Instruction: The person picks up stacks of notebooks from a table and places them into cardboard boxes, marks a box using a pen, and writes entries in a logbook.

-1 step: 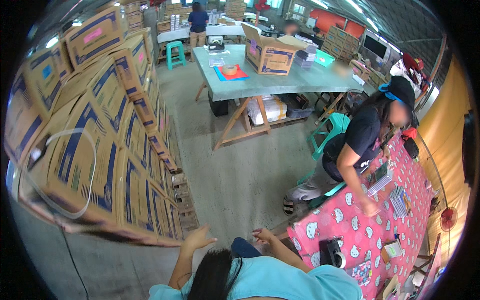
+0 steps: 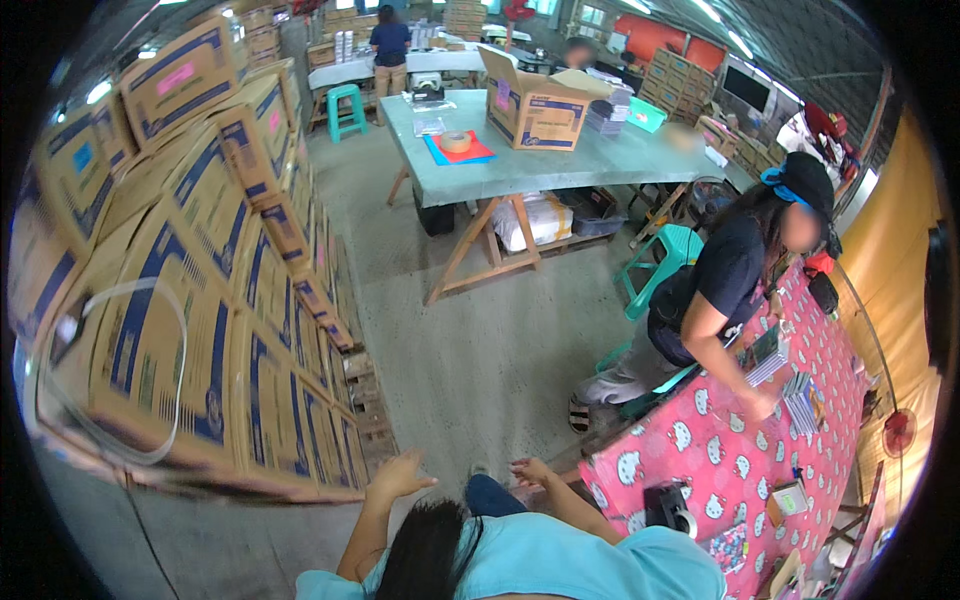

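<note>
From the head, the view looks down at the person's two bare hands. The left hand (image 2: 400, 475) reaches out in the air with its fingers apart. It is near a tall stack of brown cardboard boxes with blue print (image 2: 265, 385), which stands on the left side. A rough brown wooden pallet (image 2: 374, 420) shows at the foot of the stack. The right hand (image 2: 532, 471) is also in the air, its fingers a little bent and apart. It is near the corner of a surface with a pink cat-pattern cover (image 2: 715, 435).

On that pink surface sits a black tape holder (image 2: 664, 505), with a small colourful flat packet (image 2: 728, 547) near it. A co-worker in a dark shirt (image 2: 725, 280) leans over the same surface, one arm stretched toward a stack of thin flat cases (image 2: 799, 402). Farther back, a big pale green surface (image 2: 445, 182) holds a brown cardboard box with its flaps up (image 2: 545, 122) and a round tan tape roll (image 2: 456, 141).
</note>
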`<state>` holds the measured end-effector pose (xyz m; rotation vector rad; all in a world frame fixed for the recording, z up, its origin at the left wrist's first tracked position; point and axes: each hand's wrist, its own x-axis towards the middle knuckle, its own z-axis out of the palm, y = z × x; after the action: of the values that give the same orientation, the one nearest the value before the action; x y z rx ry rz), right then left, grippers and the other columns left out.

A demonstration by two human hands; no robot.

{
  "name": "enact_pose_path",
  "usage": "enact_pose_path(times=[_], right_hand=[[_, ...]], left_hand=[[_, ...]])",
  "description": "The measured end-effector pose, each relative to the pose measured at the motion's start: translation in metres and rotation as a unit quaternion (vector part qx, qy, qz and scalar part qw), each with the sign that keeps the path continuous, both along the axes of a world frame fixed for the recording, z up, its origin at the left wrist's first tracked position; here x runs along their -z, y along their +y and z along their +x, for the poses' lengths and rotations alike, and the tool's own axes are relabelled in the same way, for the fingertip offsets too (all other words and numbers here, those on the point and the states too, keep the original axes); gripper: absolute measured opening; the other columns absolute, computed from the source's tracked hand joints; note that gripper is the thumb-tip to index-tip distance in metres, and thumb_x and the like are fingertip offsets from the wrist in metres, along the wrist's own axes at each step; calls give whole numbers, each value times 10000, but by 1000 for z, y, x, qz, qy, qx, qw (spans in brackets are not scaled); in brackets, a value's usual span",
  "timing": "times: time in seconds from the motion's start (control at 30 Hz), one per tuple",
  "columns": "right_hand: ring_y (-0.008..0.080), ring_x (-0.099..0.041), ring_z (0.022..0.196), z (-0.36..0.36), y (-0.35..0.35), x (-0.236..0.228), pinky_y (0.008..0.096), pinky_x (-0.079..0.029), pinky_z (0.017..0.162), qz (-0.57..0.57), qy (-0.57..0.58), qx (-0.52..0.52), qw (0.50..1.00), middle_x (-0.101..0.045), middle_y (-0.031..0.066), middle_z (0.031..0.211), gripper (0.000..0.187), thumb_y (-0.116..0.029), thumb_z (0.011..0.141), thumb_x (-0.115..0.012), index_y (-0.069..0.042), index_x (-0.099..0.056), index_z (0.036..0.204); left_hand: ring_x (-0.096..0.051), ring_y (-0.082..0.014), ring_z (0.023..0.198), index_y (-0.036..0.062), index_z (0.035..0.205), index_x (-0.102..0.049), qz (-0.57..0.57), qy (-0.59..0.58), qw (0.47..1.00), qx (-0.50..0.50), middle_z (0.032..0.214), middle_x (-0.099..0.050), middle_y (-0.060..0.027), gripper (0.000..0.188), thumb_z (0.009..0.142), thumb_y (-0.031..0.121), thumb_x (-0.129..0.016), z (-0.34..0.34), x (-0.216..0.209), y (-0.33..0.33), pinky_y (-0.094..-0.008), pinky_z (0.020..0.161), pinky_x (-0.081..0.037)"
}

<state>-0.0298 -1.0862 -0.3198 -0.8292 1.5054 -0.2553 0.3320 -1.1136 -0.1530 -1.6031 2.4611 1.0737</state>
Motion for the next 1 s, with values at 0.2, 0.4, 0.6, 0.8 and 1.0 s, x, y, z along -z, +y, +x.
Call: enact_pose_path(times=[0.2, 0.4, 0.6, 0.8, 1.0], right_hand=[[167, -561, 583, -98, -97, 97, 342, -501, 556, 154, -3, 1, 988, -637, 62, 827, 320, -224, 853, -553, -122, -593, 1153], [168, -575, 614, -78, -319, 20, 390, -494, 572, 110, 10, -73, 991, -639, 54, 862, 338, -234, 852, -559, -200, -565, 1189], [255, -532, 1093, 27, -639, 5, 433, -460, 849, 146, 92, -468, 867, -506, 78, 1275, 665, -449, 809, -596, -217, -358, 1385], [167, -568, 724, 221, -906, -33, 330, -482, 684, -285, 30, -480, 829, -668, 73, 901, 499, -182, 825, -599, -100, -480, 1303], [293, -646, 785, 371, -1032, -47, 381, -507, 698, -217, -9, -484, 848, -656, 140, 1024, 483, -323, 810, -627, -65, -552, 1212]], left_hand=[[-454, -367, 1191, 22, 1360, -339, -65, 76, 994, 38, 1304, -457, -217, 774, 797, 483, -603, -32, -62, -228, -427, 979, -380], [-441, -386, 1200, 26, 1369, -328, 25, -1, 995, -100, 1324, -431, -238, 785, 791, 475, -613, 29, -41, -373, -428, 991, -368], [-443, -365, 1205, 12, 1352, -355, -36, 70, 985, -157, 1317, -439, -236, 770, 794, 478, -609, 68, -93, -544, -423, 997, -364], [-459, -350, 1195, 15, 1341, -367, -93, 26, 954, -283, 1294, -463, -228, 792, 757, 466, -654, 148, -59, -696, -421, 982, -381], [-425, -348, 1225, 28, 1349, -351, -50, 6, 966, -254, 1343, -418, -202, 799, 747, 446, -668, 234, -63, -874, -410, 999, -364]])
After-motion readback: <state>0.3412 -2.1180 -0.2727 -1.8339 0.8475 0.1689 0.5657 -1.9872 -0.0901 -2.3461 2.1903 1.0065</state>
